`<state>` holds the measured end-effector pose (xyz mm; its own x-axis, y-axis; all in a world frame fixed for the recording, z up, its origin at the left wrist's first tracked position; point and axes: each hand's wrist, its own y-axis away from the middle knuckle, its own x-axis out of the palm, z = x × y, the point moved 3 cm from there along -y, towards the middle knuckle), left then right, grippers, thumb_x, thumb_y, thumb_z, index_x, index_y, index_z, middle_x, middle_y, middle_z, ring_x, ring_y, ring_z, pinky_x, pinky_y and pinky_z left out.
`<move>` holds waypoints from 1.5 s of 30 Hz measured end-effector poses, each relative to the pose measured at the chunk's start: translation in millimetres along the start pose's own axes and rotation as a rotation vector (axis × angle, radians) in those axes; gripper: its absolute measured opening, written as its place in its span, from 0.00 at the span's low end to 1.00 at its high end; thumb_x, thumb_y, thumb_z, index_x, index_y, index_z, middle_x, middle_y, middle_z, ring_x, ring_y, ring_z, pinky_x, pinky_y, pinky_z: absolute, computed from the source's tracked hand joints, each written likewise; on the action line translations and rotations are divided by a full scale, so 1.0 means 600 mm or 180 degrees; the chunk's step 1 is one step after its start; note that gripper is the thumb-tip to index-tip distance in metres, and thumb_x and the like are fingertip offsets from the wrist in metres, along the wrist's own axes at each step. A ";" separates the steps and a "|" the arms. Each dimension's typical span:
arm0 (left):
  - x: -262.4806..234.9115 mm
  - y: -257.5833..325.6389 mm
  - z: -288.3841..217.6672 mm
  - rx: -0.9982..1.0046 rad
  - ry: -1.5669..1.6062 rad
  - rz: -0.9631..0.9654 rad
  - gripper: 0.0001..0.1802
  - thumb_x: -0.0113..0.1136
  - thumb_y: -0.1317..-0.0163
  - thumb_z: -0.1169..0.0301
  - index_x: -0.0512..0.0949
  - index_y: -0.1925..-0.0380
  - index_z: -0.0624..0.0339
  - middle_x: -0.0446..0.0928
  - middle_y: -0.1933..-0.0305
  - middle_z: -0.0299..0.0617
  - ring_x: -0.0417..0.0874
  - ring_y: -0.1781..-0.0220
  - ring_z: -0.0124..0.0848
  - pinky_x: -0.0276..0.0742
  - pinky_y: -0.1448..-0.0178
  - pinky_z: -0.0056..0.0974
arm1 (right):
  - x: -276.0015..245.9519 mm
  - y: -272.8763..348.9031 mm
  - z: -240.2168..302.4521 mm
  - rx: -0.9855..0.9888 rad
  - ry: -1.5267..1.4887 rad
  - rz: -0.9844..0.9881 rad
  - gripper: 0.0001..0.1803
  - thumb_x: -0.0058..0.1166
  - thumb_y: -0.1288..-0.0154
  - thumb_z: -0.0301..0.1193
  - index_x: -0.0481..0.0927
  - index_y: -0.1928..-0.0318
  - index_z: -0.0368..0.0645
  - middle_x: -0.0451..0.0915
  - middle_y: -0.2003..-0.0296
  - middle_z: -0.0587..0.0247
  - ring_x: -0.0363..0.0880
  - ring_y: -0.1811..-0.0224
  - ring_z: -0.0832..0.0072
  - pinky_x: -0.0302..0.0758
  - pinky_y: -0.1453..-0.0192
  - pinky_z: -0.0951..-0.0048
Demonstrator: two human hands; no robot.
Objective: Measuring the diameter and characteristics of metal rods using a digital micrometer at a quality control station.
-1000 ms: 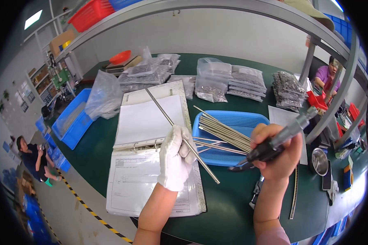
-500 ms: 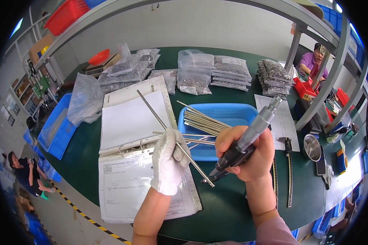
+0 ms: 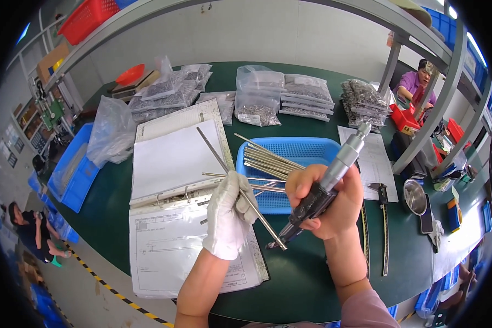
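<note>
Left hand point(image 3: 228, 217), in a white glove, pinches one long metal rod point(image 3: 239, 187) slantwise over the open binder point(image 3: 175, 164); grip pressed together around the rod near its lower third. Right hand point(image 3: 325, 202), bare, is wrapped tight on a micrometer point(image 3: 325, 188), its black frame end down by the rod's lower tip, silver barrel pointing up and away. Judgement: for a true reading the rod should sit square between the measuring faces, not canted, and be turned in gently. The rod's lower tip hangs just beyond the binder's right edge, over the green surface point(image 3: 306, 279). A blue tray point(image 3: 311, 150) of more rods point(image 3: 270, 159) lies just right of the binder, behind both hands. Right of the binder beyond the tray: a paper sheet point(image 3: 374, 164), a caliper point(image 3: 384, 229). Open room lies on the bare surface below the tray, near the front edge; bagged parts point(image 3: 257, 98) crowd the far side behind the binder.
</note>
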<state>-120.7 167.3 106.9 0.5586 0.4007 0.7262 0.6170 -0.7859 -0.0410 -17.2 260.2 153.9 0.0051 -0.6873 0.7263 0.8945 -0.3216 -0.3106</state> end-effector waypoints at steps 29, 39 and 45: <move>-0.008 -0.003 0.010 -0.0272 0.0235 0.0043 0.15 0.40 0.37 0.59 0.66 0.76 0.55 0.57 0.89 0.28 0.59 0.89 0.21 0.57 0.80 0.25 | -0.001 -0.002 -0.005 -0.0056 0.0310 0.0073 0.43 0.21 0.44 0.62 0.73 0.73 0.30 0.73 0.77 0.51 0.62 0.92 0.79 0.58 0.91 0.83; -0.008 -0.004 0.010 -0.0292 0.0273 0.0009 0.14 0.41 0.38 0.59 0.67 0.77 0.55 0.58 0.89 0.29 0.60 0.88 0.21 0.58 0.81 0.25 | 0.003 0.001 -0.005 -0.0092 0.0259 -0.0225 0.43 0.20 0.44 0.61 0.71 0.75 0.28 0.68 0.78 0.47 0.57 0.94 0.79 0.58 0.92 0.84; -0.006 -0.004 0.010 -0.0279 0.0233 0.0081 0.15 0.40 0.37 0.59 0.66 0.77 0.55 0.57 0.88 0.29 0.60 0.88 0.21 0.58 0.81 0.24 | -0.001 -0.002 -0.007 -0.0246 0.0350 0.0179 0.39 0.31 0.45 0.60 0.73 0.73 0.29 0.72 0.77 0.51 0.61 0.92 0.78 0.57 0.91 0.83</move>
<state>-120.8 170.3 100.6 0.5297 0.3472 0.7739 0.5505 -0.8349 -0.0022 -19.9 258.4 151.4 0.0012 -0.7715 0.6362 0.8570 -0.3270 -0.3982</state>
